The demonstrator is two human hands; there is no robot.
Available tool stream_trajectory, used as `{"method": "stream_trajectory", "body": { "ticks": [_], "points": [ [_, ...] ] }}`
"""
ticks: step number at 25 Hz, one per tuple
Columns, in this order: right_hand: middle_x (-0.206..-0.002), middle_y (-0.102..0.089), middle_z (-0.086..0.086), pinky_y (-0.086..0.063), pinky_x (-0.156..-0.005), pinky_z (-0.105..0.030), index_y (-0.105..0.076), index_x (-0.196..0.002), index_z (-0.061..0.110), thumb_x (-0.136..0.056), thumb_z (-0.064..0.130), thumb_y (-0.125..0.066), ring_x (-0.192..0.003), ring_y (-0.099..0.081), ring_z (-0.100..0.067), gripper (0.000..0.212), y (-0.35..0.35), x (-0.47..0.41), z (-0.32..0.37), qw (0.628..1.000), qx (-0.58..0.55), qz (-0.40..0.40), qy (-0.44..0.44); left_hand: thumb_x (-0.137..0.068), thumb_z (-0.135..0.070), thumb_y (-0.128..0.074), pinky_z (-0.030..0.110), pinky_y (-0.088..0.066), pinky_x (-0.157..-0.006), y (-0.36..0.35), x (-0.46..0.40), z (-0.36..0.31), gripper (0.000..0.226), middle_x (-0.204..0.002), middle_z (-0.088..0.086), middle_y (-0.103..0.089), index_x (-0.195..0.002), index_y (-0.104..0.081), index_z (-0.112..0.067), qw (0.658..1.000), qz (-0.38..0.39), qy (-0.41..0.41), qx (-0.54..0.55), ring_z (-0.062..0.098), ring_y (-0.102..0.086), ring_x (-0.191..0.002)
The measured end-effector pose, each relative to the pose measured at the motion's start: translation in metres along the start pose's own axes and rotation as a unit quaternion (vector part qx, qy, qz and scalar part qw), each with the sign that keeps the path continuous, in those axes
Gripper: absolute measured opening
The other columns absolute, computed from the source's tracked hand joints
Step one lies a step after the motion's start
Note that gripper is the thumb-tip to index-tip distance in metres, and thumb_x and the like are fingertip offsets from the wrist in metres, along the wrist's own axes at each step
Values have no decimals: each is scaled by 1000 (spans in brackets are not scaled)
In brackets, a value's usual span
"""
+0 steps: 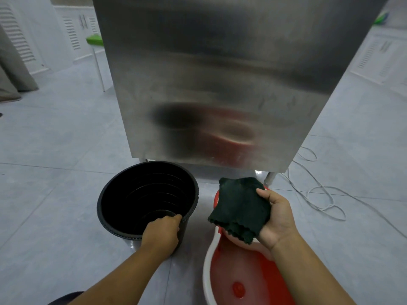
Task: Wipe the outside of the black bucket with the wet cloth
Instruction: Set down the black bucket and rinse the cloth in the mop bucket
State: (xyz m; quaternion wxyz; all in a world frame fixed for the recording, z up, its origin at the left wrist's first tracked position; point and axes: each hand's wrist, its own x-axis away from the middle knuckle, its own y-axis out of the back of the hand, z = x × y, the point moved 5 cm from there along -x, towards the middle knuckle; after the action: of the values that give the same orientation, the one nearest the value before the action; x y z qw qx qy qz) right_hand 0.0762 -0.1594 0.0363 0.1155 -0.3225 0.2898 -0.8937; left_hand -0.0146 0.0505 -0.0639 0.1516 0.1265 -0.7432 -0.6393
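Note:
The black bucket (123, 194) stands upright on the tiled floor, left of centre, its open mouth facing up. My left hand (161, 234) grips its near rim, fingers curled over the edge. To the right, my right hand (276, 219) holds a dark green folded cloth (240, 208) flat on the palm, thumb pressed on top. The cloth hangs above a red bucket, apart from the black bucket.
A red bucket (248, 280) with a white handle sits under my right hand. A stainless steel cabinet (220, 84) rises just behind both buckets. A white cable (319, 194) loops on the floor at the right. Grey tiled floor (55, 172) lies to the left.

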Motion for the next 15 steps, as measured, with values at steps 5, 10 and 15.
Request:
{"method": "stream_trajectory", "body": {
  "ticks": [5, 10, 15],
  "points": [
    [-96, -72, -20, -51, -89, -49, -69, -97, 2, -82, 13, -55, -90, -65, -39, 23, -1, 0, 3, 1000, -2, 14, 2, -90, -14, -47, 35, -49, -61, -15, -1, -3, 29, -97, 6, -71, -118, -51, -20, 999, 20, 1, -26, 27, -69, -83],
    [-100, -72, -22, -52, -89, -50, -76, -87, 1, -78, 12, -57, -92, -65, -40, 24, -4, 2, 4, 999, 24, 37, 2, -90, -18, -49, 35, -49, -62, -20, -1, -2, 31, -99, 6, -71, -121, -49, -20, 999, 38, 8, -37, 26, -69, -84],
    [-93, -74, -21, -51, -88, -49, -80, -77, 2, -84, 14, -51, -88, -67, -39, 31, -11, 10, 7, 995, 49, 89, -11, -72, -51, -51, 41, -46, -90, 31, -6, 1, 66, -128, 1, -58, -132, -46, -21, 997, -42, 0, 57, 25, -56, -114]
  ]
}}
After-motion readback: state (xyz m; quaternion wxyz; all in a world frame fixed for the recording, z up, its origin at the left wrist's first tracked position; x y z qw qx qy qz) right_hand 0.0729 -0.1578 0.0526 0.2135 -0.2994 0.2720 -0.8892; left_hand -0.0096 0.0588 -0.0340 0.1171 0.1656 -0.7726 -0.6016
